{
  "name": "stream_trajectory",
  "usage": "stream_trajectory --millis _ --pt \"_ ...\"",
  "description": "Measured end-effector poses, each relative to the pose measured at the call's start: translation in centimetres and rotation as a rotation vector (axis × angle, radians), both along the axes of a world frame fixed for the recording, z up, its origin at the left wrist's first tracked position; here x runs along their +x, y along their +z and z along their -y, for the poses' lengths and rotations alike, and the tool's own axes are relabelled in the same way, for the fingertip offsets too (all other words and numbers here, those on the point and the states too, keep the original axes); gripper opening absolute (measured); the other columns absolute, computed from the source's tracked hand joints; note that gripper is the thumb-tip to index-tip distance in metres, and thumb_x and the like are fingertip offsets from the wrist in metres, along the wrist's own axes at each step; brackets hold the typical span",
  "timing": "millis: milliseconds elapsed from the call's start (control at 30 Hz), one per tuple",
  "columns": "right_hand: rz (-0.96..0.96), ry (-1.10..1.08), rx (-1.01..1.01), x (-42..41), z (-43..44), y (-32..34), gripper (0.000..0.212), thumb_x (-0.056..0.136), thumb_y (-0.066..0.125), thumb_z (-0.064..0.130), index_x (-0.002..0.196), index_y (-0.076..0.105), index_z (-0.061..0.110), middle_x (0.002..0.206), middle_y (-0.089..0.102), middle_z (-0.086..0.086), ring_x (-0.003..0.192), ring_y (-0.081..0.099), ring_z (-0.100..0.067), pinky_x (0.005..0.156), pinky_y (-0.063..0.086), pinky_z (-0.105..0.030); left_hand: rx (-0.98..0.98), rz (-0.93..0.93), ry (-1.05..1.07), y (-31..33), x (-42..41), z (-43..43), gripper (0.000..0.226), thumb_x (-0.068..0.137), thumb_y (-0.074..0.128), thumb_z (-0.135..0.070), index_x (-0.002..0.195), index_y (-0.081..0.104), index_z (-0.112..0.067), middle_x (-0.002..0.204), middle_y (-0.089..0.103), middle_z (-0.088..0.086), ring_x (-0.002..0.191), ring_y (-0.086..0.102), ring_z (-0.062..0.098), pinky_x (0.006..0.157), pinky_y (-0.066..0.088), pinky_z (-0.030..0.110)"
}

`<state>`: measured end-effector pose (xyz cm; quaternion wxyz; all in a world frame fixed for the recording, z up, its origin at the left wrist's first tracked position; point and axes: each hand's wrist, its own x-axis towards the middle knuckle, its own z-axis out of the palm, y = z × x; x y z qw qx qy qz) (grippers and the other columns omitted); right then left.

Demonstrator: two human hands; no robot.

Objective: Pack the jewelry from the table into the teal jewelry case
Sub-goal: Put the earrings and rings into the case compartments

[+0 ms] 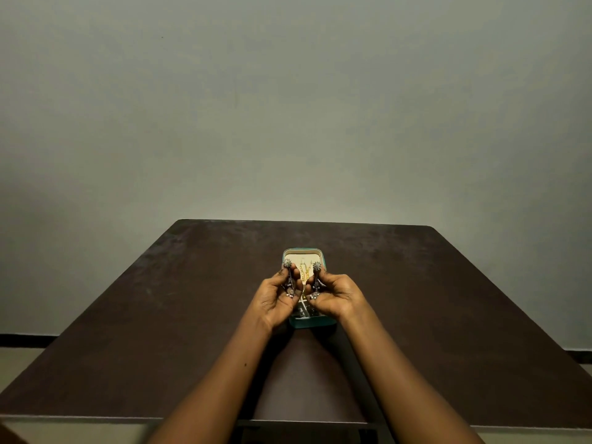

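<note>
My left hand [275,299] pinched one silver flower-topped drop earring [287,263] and my right hand [336,296] the matching earring [316,266] in curled fingers above the open teal jewelry case [312,324] on the dark brown surface [160,315], so I judged lowering them slowly, dangles first, best against tangling.

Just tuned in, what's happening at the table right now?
A person holds a pair of silvery drop earrings over the open teal jewelry case on the dark table. The left hand pinches one earring, and the right hand pinches the other earring. Neither is packed yet. Gold jewelry shows against the case's cream lining.
</note>
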<state>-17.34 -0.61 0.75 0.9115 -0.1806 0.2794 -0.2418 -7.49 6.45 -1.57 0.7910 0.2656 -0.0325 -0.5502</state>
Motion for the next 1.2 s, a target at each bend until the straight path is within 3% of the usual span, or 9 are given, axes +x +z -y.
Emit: stream_trajectory --millis 133,233,433,600,700,800,900,1100,1200 --pt "-0.049 0.002 -0.094 0.5 -0.1 -0.6 0.022 0.095 0.042 0.006 0.08 0.057 0.002 0.061 0.063 -0.011 0.059 0.05 -0.013 0.051 0.045 -0.023 0.014 0.036 0.007 -0.1 -0.1 -0.1 0.023 0.096 0.04 -0.008 0.082 0.058 -0.006 0.06 0.067 0.001 0.052 0.065 0.008 0.052 0.054 0.02" --pt "-0.127 -0.048 -0.29 1.0 -0.3 -1.0 0.021 0.092 0.045 -0.002 0.076 0.058 0.002 0.047 0.063 -0.004 0.043 0.059 -0.012 0.048 0.05 -0.023 0.079 0.218 0.057 0.0 0.0 -0.2 0.023 0.096 0.042 -0.006 0.081 0.059 -0.008 0.057 0.067 -0.002 0.051 0.064 0.004 0.05 0.051 0.016" --pt "-0.323 -0.028 -0.722 1.8 -0.6 -2.0 0.023 0.089 0.049 -0.007 0.071 0.059 0.003 0.071 0.063 -0.009 0.068 0.057 -0.018 0.067 0.05 -0.028 0.201 0.573 0.079 0.1 0.1 -0.9 0.02 0.094 0.044 0.001 0.083 0.06 -0.005 0.057 0.069 -0.002 0.05 0.064 0.003 0.047 0.05 0.014" --pt "-0.523 -0.005 -1.074 1.8 -0.7 -2.7 0.019 0.088 0.056 -0.001 0.071 0.062 0.003 0.068 0.059 -0.004 0.065 0.053 -0.011 0.063 0.044 -0.023 0.302 0.735 0.093 -0.4 0.2 -0.9 0.013 0.092 0.05 0.001 0.087 0.061 -0.001 0.078 0.064 0.009 0.054 0.065 0.001 0.052 0.051 0.013" --pt "-0.608 -0.027 -1.166 1.7 -0.5 -2.8 0.012 0.087 0.06 0.001 0.089 0.067 -0.009 0.075 0.062 -0.008 0.068 0.054 -0.011 0.064 0.043 -0.024 0.336 0.804 0.087 -0.5 0.4 -1.0 0.013 0.092 0.051 0.0 0.095 0.062 0.005 0.079 0.064 0.007 0.059 0.064 0.005 0.053 0.051 0.013" --pt "-0.662 -0.053 -1.218 1.6 -0.2 -2.9 0.013 0.085 0.063 0.004 0.091 0.068 -0.007 0.084 0.064 -0.009 0.081 0.057 -0.015 0.068 0.042 -0.023 0.391 0.886 0.077 -0.5 0.3 -1.1 0.021 0.092 0.052 -0.001 0.106 0.06 0.011 0.079 0.064 0.006 0.066 0.062 0.008 0.055 0.05 0.014" --pt "-0.714 -0.057 -1.237 1.6 0.1 -3.3 0.011 0.083 0.065 0.005 0.089 0.07 -0.004 0.093 0.069 -0.014 0.086 0.058 -0.015 0.074 0.042 -0.023 0.43 0.954 0.077 -0.3 -0.2 -1.2 0.016 0.092 0.05 0.003 0.101 0.06 0.01 0.072 0.059 0.006 0.048 0.058 0.001 0.043 0.043 0.009" --pt "-0.773 -0.077 -1.252 1.4 0.3 -4.0 0.006 0.083 0.066 0.007 0.086 0.07 0.004 0.1 0.07 -0.014 0.088 0.059 -0.014 0.076 0.041 -0.022 0.465 1.013 0.073 -0.8 -0.3 -1.3 0.018 0.09 0.052 0.003 0.076 0.06 -0.006 0.069 0.058 0.005 0.06 0.054 0.009 0.046 0.044 0.009" --pt "-0.767 -0.103 -1.268 1.4 0.4 -3.8 0.007 0.084 0.065 0.006 0.087 0.069 0.002 0.091 0.069 -0.01 0.085 0.058 -0.014 0.074 0.041 -0.022 0.448 0.974 0.071 -0.3 -0.7 -1.3 0.018 0.091 0.05 0.005 0.077 0.06 -0.002 0.069 0.058 0.007 0.047 0.059 0.003 0.042 0.043 0.01"
